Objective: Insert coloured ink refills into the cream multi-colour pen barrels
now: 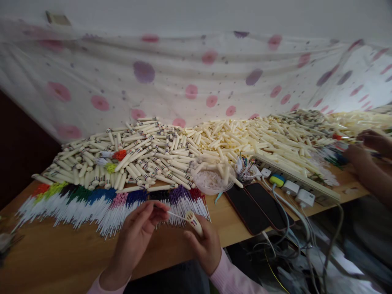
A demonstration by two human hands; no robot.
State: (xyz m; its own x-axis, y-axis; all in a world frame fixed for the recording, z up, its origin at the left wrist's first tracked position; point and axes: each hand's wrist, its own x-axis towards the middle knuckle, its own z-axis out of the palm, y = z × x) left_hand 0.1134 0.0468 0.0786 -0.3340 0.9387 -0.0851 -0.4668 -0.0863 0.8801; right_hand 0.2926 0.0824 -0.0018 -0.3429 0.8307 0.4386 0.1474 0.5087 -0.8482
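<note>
My left hand (137,228) pinches the end of a thin white pen refill (176,215), which slants right. Its far tip reaches the open end of a cream pen barrel (195,224); I cannot tell whether it has gone inside. Small coloured marks show on the barrel, and my right hand (205,245) is closed around it. Just beyond my hands lies a row of white refills (105,216) with coloured ends, grouped by colour. A heap of cream pen barrels with striped marks (153,151) lies behind them.
A clear plastic bowl (211,188) holds small translucent pieces, beside a small cup (245,175). Two phones (248,208) and a power strip (318,194) with chargers lie to the right, cables hanging over the edge. Another person's hands (361,157) work at far right.
</note>
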